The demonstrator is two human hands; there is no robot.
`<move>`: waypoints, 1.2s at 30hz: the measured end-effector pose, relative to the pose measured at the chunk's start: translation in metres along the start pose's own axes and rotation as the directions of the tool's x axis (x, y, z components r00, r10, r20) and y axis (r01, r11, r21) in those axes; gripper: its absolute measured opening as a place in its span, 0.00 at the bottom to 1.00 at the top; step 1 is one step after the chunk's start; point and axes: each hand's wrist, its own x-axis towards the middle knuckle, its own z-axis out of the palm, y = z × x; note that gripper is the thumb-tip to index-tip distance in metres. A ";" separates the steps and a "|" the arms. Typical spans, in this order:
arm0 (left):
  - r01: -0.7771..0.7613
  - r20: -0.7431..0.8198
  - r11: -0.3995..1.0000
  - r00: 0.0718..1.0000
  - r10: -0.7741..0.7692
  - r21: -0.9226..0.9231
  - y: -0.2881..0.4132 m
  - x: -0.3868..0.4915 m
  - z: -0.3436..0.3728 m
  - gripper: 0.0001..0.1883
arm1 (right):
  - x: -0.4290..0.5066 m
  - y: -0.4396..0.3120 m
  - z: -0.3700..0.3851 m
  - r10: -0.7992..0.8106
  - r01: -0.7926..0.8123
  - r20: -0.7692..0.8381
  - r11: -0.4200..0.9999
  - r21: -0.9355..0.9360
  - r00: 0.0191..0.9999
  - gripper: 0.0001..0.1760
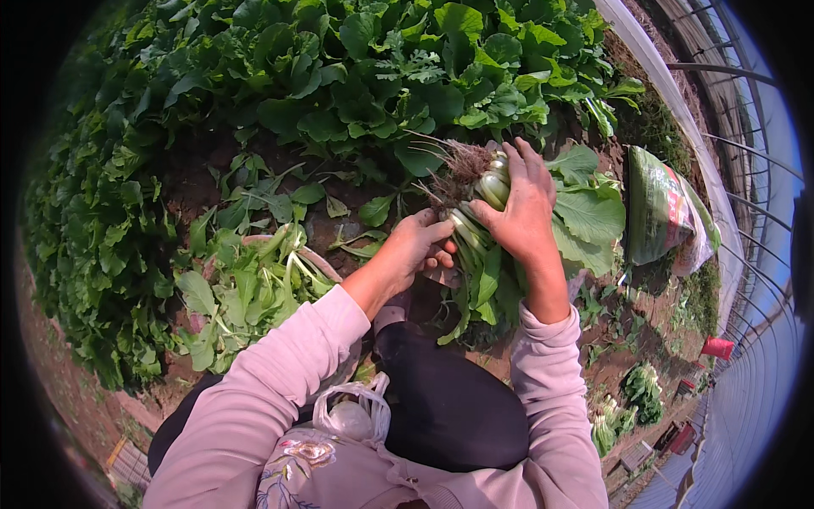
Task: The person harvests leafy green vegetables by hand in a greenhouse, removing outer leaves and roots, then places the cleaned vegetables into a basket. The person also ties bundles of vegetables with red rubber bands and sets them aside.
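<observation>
Both hands are at a bunch of leafy greens [470,235] with pale stems and soil-covered roots [467,160]. My right hand [524,197] spreads over the bunch and grips its white stem bases, thumb on the near side. At the lower left edge of the same bunch, my left hand [423,242] pinches stems just below the roots between thumb and fingers. Broad leaves [588,213] fan out to the right behind my right hand. Part of the bunch is hidden under my palm and fingers.
Left of my knee, a round container [321,262] holds loose greens [245,292]. Dense growing greens [356,76] fill the far side. A printed plastic bag [661,213] stands at right. Harvested bunches [642,391] lie farther back, near crates [636,455]. A white plastic bag [353,413] rests in my lap.
</observation>
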 end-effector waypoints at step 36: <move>-0.399 -0.187 0.912 0.893 0.409 0.090 0.001 0.022 -0.006 0.14 | -0.015 -0.011 0.002 0.075 -0.030 0.260 0.985 -0.171 0.963 0.63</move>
